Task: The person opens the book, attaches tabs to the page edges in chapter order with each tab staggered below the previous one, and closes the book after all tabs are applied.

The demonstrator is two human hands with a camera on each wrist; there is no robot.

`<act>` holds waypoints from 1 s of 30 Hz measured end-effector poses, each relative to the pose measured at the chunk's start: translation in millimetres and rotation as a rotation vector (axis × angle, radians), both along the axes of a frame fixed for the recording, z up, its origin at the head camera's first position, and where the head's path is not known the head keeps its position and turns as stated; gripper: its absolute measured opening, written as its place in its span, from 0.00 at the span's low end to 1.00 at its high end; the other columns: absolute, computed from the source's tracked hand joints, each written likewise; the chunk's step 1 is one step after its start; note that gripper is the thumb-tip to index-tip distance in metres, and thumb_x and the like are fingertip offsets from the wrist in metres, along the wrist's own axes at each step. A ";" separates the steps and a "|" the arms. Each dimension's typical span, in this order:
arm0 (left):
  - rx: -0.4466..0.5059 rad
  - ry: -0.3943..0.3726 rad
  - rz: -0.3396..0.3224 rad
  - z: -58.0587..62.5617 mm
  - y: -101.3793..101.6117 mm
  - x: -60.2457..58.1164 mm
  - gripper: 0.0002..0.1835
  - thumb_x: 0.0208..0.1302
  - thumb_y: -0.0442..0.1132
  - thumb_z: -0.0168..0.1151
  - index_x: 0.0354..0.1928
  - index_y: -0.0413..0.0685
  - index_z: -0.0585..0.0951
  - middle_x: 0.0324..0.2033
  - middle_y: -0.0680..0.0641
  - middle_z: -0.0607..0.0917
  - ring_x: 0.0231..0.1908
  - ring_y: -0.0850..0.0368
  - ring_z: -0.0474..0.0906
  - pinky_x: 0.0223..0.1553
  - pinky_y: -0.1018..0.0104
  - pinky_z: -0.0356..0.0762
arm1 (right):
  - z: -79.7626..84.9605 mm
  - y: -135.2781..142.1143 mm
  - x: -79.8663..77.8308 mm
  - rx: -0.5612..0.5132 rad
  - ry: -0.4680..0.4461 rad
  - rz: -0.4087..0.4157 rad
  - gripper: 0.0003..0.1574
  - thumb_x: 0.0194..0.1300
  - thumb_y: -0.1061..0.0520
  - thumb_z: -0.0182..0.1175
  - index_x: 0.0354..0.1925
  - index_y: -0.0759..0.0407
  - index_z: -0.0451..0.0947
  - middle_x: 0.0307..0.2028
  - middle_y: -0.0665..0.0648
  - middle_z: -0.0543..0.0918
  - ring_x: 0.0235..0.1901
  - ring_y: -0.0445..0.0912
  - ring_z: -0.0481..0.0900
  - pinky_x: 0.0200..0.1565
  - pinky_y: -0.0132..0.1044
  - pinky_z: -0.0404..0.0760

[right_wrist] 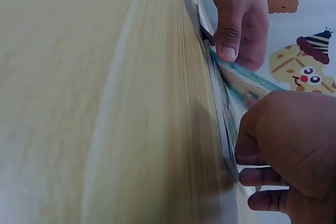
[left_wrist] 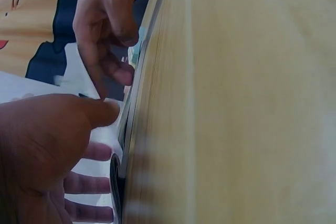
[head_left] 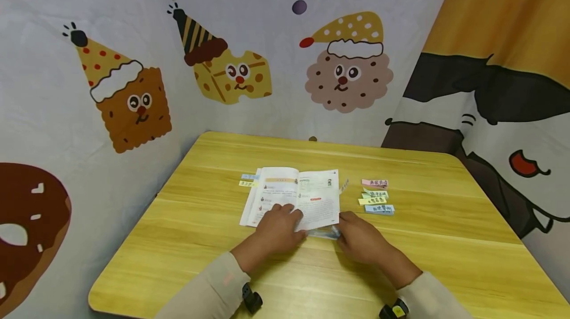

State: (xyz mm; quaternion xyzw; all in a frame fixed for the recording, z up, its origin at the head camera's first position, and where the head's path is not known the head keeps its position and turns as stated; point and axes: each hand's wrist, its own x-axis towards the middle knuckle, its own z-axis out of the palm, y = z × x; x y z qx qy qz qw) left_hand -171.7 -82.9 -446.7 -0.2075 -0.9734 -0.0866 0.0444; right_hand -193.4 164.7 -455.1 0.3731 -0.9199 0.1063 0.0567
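Note:
An open book [head_left: 311, 180] with printed white pages lies on the table. My left hand [head_left: 276, 230] rests across its lower middle with the fingers spread over the pages. In the left wrist view, the thumb of the left hand [left_wrist: 47, 135] lies along the near edge. At the lower right corner, my right hand [head_left: 360, 237] pinches a page, which stands raised off those beneath. Under the raised page, a strip of the page below [head_left: 322, 232] shows bluish. In the right wrist view, the right hand [right_wrist: 294, 145] covers much of the lifted corner.
Handwritten paper strips lie right of the book: a pink strip [head_left: 375, 183], a green strip [head_left: 378, 194], a yellow strip [head_left: 373, 201] and a blue strip [head_left: 379, 209]. Tabs [head_left: 248, 184] stick out from its left side, and a pale tab [head_left: 345, 186] from its right. Wooden table [head_left: 178, 240] edges meet cartoon-printed cloth.

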 end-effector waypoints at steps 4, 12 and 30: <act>0.014 0.015 0.008 -0.6 1.5 0.3 0.30 0.53 0.64 0.62 0.48 0.50 0.75 0.43 0.50 0.78 0.38 0.49 0.72 0.34 0.55 0.72 | 0.9 -3.9 -0.9 0.028 0.019 -0.014 0.33 0.52 0.59 0.61 0.60 0.55 0.72 0.49 0.53 0.78 0.46 0.47 0.74 0.44 0.42 0.75; -0.008 0.011 0.066 -6.3 2.2 -2.2 0.33 0.60 0.60 0.57 0.61 0.46 0.69 0.50 0.47 0.78 0.45 0.47 0.73 0.39 0.53 0.74 | 4.4 -13.0 0.5 0.072 0.035 -0.051 0.40 0.52 0.52 0.62 0.64 0.55 0.68 0.37 0.49 0.78 0.35 0.43 0.74 0.32 0.38 0.73; 0.261 0.088 0.288 -1.6 -2.2 -7.4 0.39 0.63 0.52 0.58 0.67 0.36 0.56 0.35 0.39 0.81 0.32 0.46 0.79 0.26 0.57 0.76 | 3.9 -13.9 3.1 0.101 -0.005 -0.096 0.40 0.56 0.45 0.62 0.66 0.49 0.67 0.33 0.44 0.73 0.27 0.37 0.66 0.26 0.34 0.67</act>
